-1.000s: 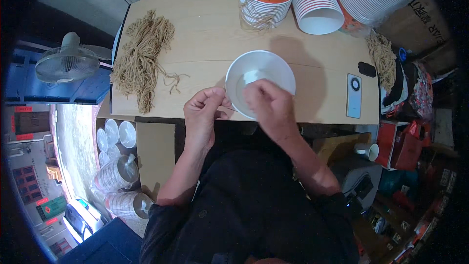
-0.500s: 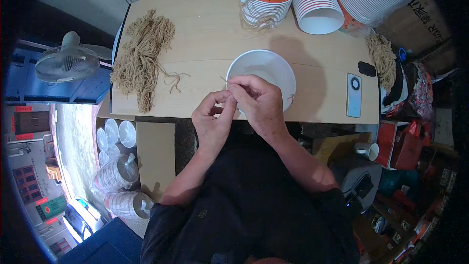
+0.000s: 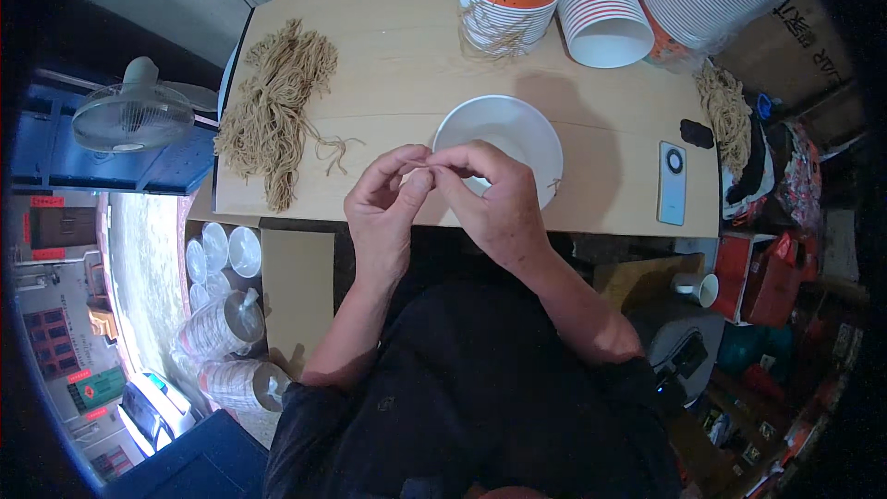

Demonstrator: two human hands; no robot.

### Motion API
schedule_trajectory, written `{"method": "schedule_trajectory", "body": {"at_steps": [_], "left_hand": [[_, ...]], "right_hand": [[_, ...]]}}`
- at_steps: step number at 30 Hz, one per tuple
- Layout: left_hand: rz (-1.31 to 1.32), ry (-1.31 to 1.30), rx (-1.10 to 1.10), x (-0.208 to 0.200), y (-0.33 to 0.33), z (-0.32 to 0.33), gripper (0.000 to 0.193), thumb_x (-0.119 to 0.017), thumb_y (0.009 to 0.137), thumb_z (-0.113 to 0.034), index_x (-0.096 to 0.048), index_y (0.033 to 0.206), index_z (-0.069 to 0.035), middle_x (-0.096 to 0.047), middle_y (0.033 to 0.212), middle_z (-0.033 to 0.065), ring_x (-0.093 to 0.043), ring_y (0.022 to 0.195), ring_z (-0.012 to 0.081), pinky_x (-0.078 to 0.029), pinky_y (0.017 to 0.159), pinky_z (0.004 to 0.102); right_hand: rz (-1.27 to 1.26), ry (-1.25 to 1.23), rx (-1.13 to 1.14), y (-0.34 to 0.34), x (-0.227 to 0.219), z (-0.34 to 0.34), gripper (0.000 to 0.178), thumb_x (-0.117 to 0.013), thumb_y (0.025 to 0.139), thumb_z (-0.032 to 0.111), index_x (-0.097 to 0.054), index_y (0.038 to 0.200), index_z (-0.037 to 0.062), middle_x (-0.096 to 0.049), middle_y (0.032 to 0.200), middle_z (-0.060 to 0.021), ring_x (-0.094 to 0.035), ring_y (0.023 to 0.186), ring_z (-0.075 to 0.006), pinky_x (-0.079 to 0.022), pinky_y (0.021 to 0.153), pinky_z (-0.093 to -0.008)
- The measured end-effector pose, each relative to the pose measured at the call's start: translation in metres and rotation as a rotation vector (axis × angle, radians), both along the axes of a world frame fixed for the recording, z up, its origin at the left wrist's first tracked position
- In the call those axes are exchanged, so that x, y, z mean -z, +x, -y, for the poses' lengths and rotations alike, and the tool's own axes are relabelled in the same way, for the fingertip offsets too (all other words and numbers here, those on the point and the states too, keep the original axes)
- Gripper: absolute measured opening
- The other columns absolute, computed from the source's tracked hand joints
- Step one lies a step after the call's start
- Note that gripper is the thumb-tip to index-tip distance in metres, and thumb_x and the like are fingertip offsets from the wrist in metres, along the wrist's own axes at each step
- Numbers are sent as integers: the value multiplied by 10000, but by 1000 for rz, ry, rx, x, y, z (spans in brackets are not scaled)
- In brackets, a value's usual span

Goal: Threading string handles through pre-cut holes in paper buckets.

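Observation:
A white paper bucket [image 3: 539, 129] stands at the table's near edge, its open top facing me, with a bit of tan cord [image 3: 554, 183] at its right rim. Over its left rim my hands meet fingertip to fingertip. My left hand [image 3: 383, 212] pinches a thin strand of cord [image 3: 418, 164], mostly covered by the fingers. My right hand [image 3: 499, 199] is closed in a pinch on the same strand. Whether the strand passes through the bucket's wall is hidden. A loose bundle of tan cord [image 3: 268, 115] lies on the table to the left.
Stacked white buckets [image 3: 605, 23] and an orange-patterned stack [image 3: 510, 5] stand at the far right of the table [image 3: 388, 55]. A phone [image 3: 672, 183] and a small black object [image 3: 696, 133] lie at the right edge. A fan [image 3: 134, 115] is off to the left.
My left hand has shifted slightly left and turned more upright, its fingertips higher. The cord end that stuck up above the fingers no longer shows. My right hand remains at the rim.

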State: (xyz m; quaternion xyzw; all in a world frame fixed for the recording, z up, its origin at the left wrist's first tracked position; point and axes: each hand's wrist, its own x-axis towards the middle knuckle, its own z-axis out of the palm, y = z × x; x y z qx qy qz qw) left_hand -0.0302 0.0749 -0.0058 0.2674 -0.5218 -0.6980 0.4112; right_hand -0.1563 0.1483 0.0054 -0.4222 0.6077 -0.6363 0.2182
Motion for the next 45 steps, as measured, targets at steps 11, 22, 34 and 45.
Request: {"method": "schedule_trajectory", "body": {"at_steps": [11, 22, 34, 45], "left_hand": [[-44, 28, -19, 7, 2, 3, 155, -715, 934, -32, -723, 1078, 26, -708, 1100, 111, -673, 927, 146, -566, 855, 300], [-70, 189, -7, 8, -2, 1, 171, -699, 964, -90, -722, 1099, 13, -721, 1072, 98, -674, 870, 129, -554, 799, 268], [586, -287, 39, 32, -11, 28, 444, -735, 906, -125, -619, 1302, 38, -642, 1227, 151, -647, 1031, 156, -570, 811, 303], [631, -124, 162, 35, -15, 26, 435, -679, 938, -87, -591, 1323, 97, -693, 1143, 150, -681, 859, 154, -579, 690, 287]], "right_hand": [[163, 31, -77, 1, 1, -1, 127, -711, 890, 66, -701, 988, -13, -744, 901, -138, -742, 843, -210, -583, 748, -325], [325, 69, -127, -6, 5, -5, 130, -715, 907, 80, -695, 977, -28, -751, 895, -114, -737, 856, -168, -583, 791, -304], [-234, 255, 171, -47, 39, -1, 74, -703, 879, 58, -681, 903, -8, -731, 856, -145, -734, 782, -243, -575, 735, -347], [-159, 293, 188, -31, 57, 14, 112, -688, 842, 118, -650, 836, 13, -695, 811, -175, -697, 764, -357, -550, 701, -457]]}}
